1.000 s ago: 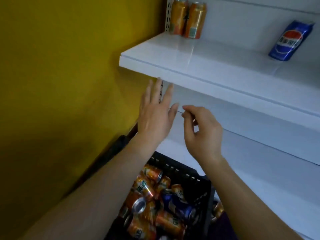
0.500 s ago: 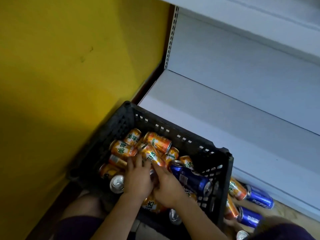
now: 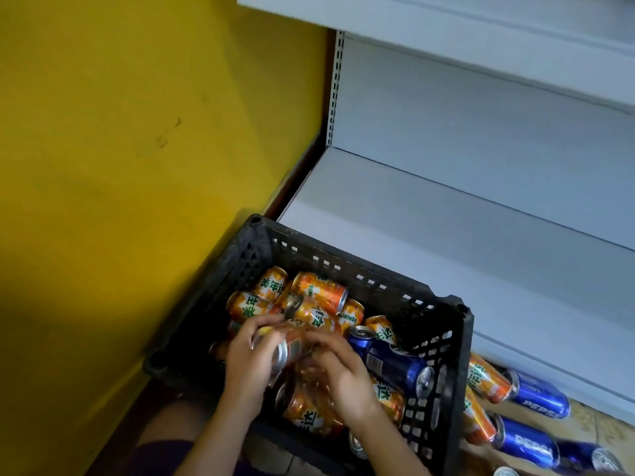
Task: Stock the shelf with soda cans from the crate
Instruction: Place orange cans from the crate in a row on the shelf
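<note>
Though blurred, left hand (image 3: 248, 367) fingers clamp orange can (image 3: 287, 348) | right hand (image 3: 345, 377) fingers curled (grip unclear) | crate (image 3: 347, 266)

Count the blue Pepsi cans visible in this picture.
4 blue cans. One lies in the crate, on its right side; three lie on the floor right of it. Others may be hidden under the orange cans.
</note>
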Motion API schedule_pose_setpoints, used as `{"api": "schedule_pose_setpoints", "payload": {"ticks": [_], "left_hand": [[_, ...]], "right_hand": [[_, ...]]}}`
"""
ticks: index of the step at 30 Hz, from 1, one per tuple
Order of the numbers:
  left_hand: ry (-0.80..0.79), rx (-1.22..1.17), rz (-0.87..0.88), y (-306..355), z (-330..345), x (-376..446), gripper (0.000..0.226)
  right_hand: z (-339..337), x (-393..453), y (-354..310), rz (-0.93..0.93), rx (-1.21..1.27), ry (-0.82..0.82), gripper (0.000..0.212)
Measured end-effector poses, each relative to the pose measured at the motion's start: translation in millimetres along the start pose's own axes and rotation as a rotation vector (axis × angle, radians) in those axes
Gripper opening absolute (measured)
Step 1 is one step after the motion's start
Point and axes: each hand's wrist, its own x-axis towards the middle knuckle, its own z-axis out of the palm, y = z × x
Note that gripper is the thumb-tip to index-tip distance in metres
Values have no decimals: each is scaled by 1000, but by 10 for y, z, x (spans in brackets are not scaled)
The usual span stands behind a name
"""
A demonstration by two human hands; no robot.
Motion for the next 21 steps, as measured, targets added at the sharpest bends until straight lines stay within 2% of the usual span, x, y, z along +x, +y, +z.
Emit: {"api": "schedule_pose_setpoints", "payload": {"ticks": [1,3,4,5,6,9,11,13,15,17,19,21], "left_hand": [[18,-113,-41,48,-22,-56,23],[31,-272,-109,125,-40,-148,22],[32,-353,-141,177,-33,-187,23],[28,-442,-166,236,-13,-227,28],[19,-530,-178,298,8,-272,35],[-30,-635,-165,471,116,-383,42],[-67,-568,-119,625,238,-441,43],[-125,-375,-42,799,365,-480,41],[-189,-129,84,988,461,-510,46],[-295,73,281,1242,530,-552,49],[-402,137,433,1570,622,-637,44],[-451,129,556,1897,769,-684,41]], "right_hand": [[-7,-20,-60,49,24,34,28],[-77,-24,-192,66,-40,75,71],[-128,-18,-265,35,-87,97,86],[-179,-25,-363,16,-145,107,91],[-230,-33,-460,0,-185,92,89],[-323,-178,-805,-16,-72,-44,62],[-393,-302,-1051,-165,-124,-25,45],[-493,-396,-1334,-311,-167,31,33],[-630,-443,-1606,-410,-204,71,40],[-778,-502,-1897,-481,-207,124,54],[-934,-548,-2172,-557,-188,185,65],[-1064,-606,-2436,-633,-164,244,65]]}}
